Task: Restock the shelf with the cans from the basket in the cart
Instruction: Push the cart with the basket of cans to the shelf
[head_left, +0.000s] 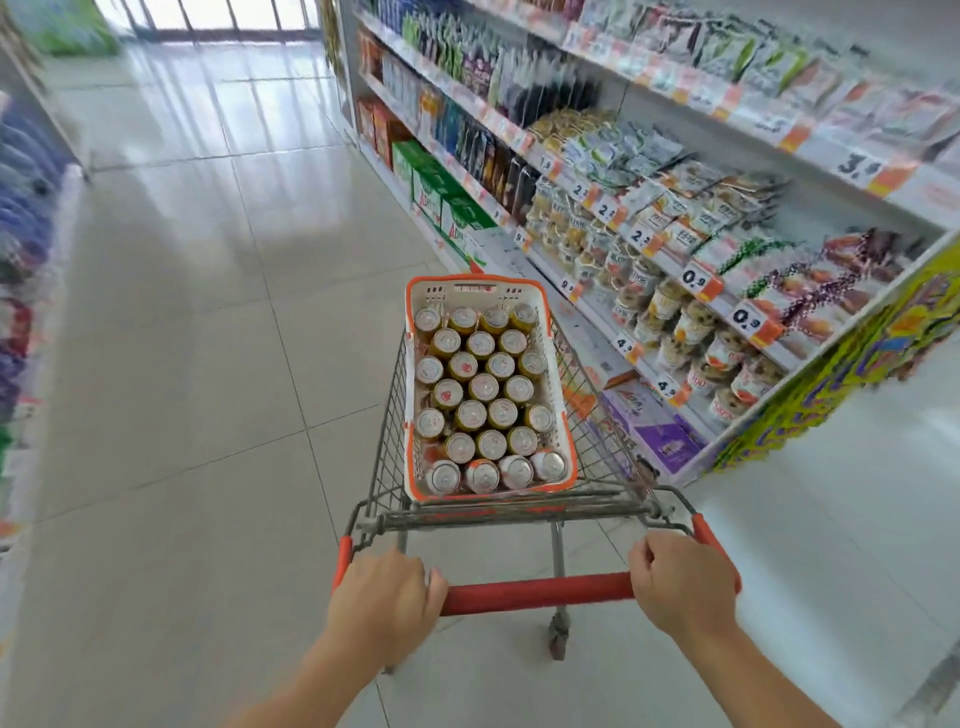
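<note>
Head view: left hand (387, 592) and right hand (678, 579) both grip the cart handle (537, 592); cans (483, 395) stand upright in the basket (563, 410) straight ahead, shelf (675, 244) to the right.

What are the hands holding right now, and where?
Both grip the cart's red handle bar: left hand near its left end, right hand near its right. No can is held.

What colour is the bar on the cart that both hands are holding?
Red. The cart handle shows plainly in the head view, between the left hand and right hand.
</note>
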